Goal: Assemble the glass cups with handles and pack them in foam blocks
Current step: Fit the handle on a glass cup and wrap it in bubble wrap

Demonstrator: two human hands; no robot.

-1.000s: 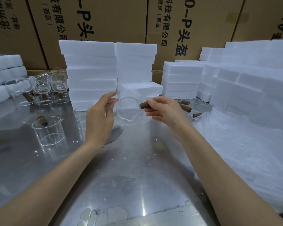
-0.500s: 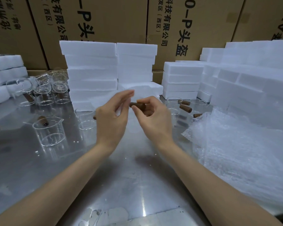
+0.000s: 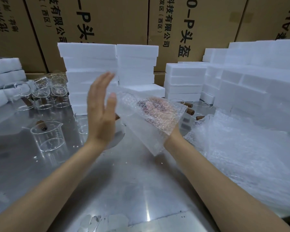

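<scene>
1. Bubble wrap sheet (image 3: pixel 151 121) now covers the right hand (image 3: pixel 159 114); half a second ago both hands worked bare on a cup and its brown handle. Assembly of that cup looks finished; wrapping has begun.
2. Right hand shows only as pink through the film, so its grip is unclear. A cup likely sits under the wrap, though I can't make it out.
3. Left hand (image 3: pixel 100 113) is flat, fingers straight and blurred, holding nothing, just beside the sheet's left edge.
4. Finished glass cup (image 3: pixel 47 135) stands on the steel table (image 3: pixel 124 190), left of the hands: clear, spouted, wooden stub handle.
5. Foam blocks (image 3: pixel 90 64): matte white slabs stacked behind; none opened yet.
6. Loose bubble wrap pile (image 3: pixel 241 156) heaped at right, crinkled and glossy.
</scene>
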